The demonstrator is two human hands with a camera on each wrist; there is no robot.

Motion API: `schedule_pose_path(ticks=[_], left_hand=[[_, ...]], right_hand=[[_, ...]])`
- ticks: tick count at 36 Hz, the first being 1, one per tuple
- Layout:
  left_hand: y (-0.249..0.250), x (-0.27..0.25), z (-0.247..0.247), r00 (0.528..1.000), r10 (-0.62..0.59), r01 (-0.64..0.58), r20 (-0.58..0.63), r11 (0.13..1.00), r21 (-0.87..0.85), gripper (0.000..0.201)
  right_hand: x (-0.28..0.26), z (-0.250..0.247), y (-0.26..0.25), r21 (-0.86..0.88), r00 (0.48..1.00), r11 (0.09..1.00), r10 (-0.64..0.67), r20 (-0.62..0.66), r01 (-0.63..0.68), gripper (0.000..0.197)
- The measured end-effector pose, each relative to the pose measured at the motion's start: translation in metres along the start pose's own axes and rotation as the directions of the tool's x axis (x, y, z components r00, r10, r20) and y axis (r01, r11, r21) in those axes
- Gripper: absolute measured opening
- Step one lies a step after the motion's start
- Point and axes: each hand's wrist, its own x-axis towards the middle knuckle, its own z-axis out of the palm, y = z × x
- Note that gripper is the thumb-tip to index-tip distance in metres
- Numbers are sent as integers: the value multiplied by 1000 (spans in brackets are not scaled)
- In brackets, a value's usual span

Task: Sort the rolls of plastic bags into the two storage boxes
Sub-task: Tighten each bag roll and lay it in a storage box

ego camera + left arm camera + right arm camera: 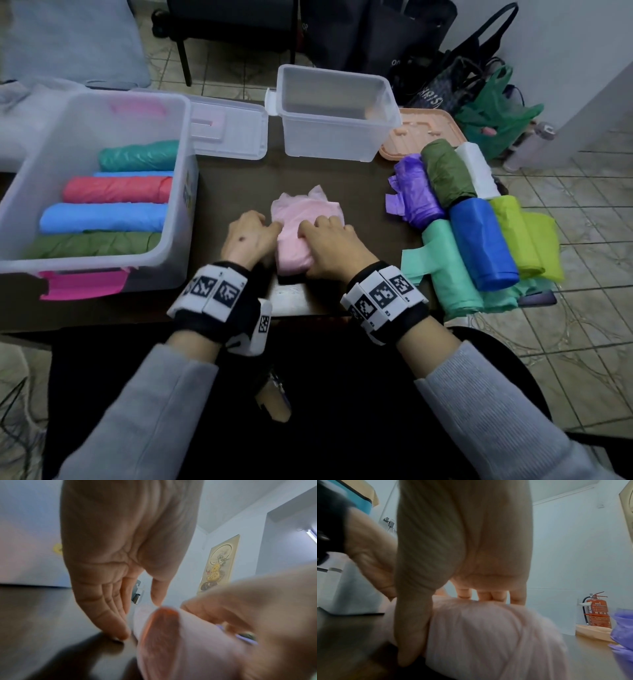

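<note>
my right hand (330, 245) lay curled over the pink roll (301, 233) at the middle of the table (233, 178), thumb tucked at its near end; my left hand (248, 236) pressed straight fingers at its left end. i judged the loose film should be rolled tight before lifting. the big box (102, 102) on my left held five rolls; the small box (337, 118) behind held none.
</note>
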Motion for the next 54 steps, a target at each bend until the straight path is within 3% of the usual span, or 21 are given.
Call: schedule_pose_path(ticks=[6,11,17,20,22,23,26,28,30,38,47,54], left_hand=[[9,21,2,987,3,-7,158,1000,29,53],[22,17,3,942,153,-107,298,980,-167,14],[42,17,-9,973,155,-50,172,867,-496,19],[61,18,-24,982,187,-169,-32,788,-592,18],[71,18,-32,949,283,-315,-138,833,-455,18],[74,17,-34,923,361,-384,-132,866,-319,18],[74,11,-29,864,488,-502,122,855,133,20],[64,14,-18,848,408,-518,340,776,360,27],[51,18,-7,833,287,-513,473,719,469,35],[13,27,5,738,233,-613,634,624,485,51],[9,31,1,717,270,-647,642,600,470,57],[10,33,0,718,284,-659,636,571,489,55]], right_hand=[[-10,2,1,59,994,998,-43,99,37,40],[-19,4,2,98,988,991,-102,116,90,38],[-23,3,3,87,982,987,-146,121,136,51],[-24,4,2,99,982,987,-142,125,130,53],[-23,3,2,105,981,987,-138,134,124,53],[-23,3,2,108,982,987,-134,133,120,53],[-21,4,2,115,985,987,-126,119,112,51],[-20,5,2,114,985,987,-130,114,117,52],[-20,5,3,113,985,986,-135,106,123,51],[-20,3,2,157,984,980,-141,112,122,64],[-19,-9,-4,234,984,965,-146,102,119,49],[-25,10,-9,219,996,975,-58,70,41,43]])
